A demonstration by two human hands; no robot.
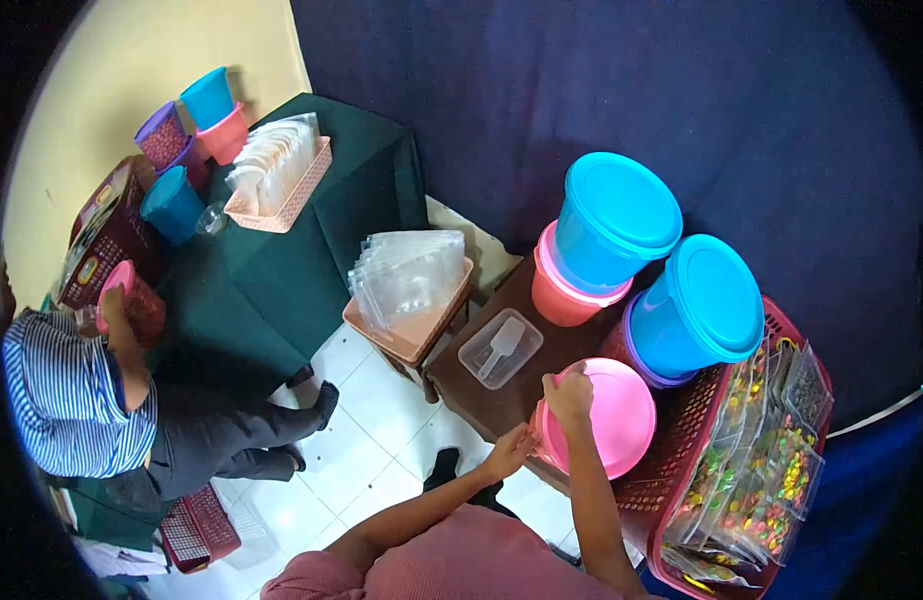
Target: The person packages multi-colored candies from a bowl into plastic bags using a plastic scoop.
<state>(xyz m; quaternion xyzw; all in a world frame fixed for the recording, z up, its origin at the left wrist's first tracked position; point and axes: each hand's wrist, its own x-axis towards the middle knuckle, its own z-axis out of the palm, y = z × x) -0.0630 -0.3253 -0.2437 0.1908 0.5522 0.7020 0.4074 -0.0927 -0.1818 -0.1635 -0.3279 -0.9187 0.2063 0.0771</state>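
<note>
A round pink tub with a pink lid (621, 425) stands at the front edge of the brown table. My right hand (569, 393) has its fingers curled over the left rim of that lid. Lower down, my left hand (509, 453) grips the tub's near left side; part of its fingers is hidden. Just beyond my hands lies a clear plastic box (478, 360) with a white scoop (503, 340) in it. Behind the pink tub, a blue-lidded tub (716, 300) sits on a purple-rimmed one, and another blue tub (621, 215) rests on a pink-rimmed tub (571, 295).
A maroon basket (671, 490) of filled candy packets (761, 470) stands at right. Clear bags (411, 275) fill a peach basket (406, 345). At left, a person in a striped shirt (76, 390) handles a pink-lidded tub (141, 310) by a green-covered table (271, 270).
</note>
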